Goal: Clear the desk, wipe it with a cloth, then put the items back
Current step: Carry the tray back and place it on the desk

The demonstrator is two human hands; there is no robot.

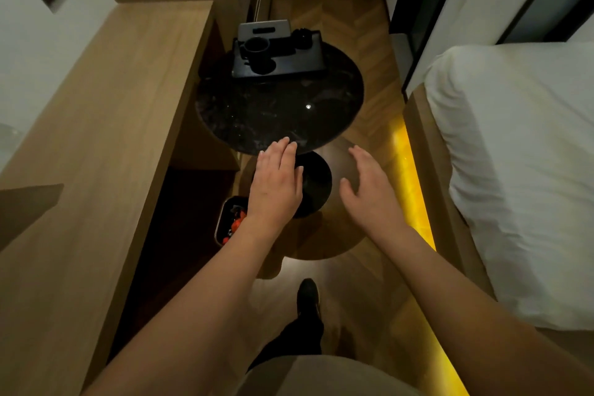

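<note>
A round black marble table [279, 112] stands ahead of me. On its far side rests a black tray [302, 63] carrying a dark mug [255, 46] and a smaller dark cup [303, 37]. A grey tissue box [265, 27] sits behind the tray. My left hand [276, 183] reaches forward, fingers spread, its fingertips at the table's near edge. My right hand [369, 186] hovers open to the right, short of the table, holding nothing. No cloth is in view.
A long wooden desk [106, 125] runs along the left wall. A round wooden stool with a black base [316, 182] stands below my hands. A small bin [229, 222] with red items sits under the desk. A white bed [514, 154] fills the right side.
</note>
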